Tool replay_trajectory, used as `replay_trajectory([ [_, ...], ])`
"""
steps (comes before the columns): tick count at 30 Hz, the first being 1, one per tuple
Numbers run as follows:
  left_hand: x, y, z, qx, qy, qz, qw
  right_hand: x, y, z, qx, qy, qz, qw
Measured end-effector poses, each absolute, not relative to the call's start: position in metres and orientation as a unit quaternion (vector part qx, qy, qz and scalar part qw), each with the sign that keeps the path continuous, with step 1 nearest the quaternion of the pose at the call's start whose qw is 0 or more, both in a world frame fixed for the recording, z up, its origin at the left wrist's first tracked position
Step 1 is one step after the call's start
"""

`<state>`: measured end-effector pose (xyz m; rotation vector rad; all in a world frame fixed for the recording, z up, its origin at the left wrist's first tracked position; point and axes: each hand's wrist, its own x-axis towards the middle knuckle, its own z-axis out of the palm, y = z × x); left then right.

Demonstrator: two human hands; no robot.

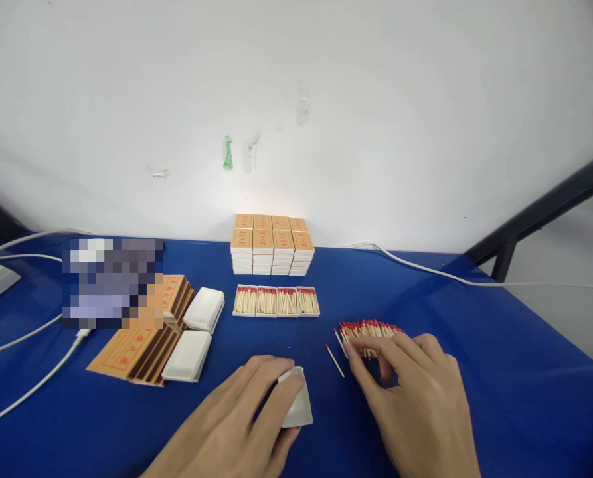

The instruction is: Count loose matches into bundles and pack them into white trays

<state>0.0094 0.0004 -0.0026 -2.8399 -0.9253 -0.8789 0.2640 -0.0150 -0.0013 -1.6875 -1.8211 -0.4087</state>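
Observation:
My left hand (244,418) rests on the blue table (500,372), fingers curled around a small white matchbox tray (299,401). My right hand (416,392) lies to its right, fingertips bent down onto a pile of red-tipped matches (370,330). Whether any matches are pinched between the fingers is hidden. One loose match (335,360) lies between the two hands. Ahead of the hands stands a row of several white trays filled with matches (276,301).
Stacked orange matchboxes (271,244) stand at the back by the white wall. At left lie flat orange sleeves (137,352), two white tray stacks (196,332), a blurred patch and white cables (32,388). A dark metal frame (545,216) rises at right.

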Motion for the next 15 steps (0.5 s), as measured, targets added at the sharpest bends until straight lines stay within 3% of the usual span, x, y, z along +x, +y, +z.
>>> replay_trajectory([
  [15,0.0087,0.0010,-0.0006,-0.914,-0.298,-0.277,0.017,0.2563,-0.0114,-0.0003,-0.637,-0.693,-0.134,0.311],
])
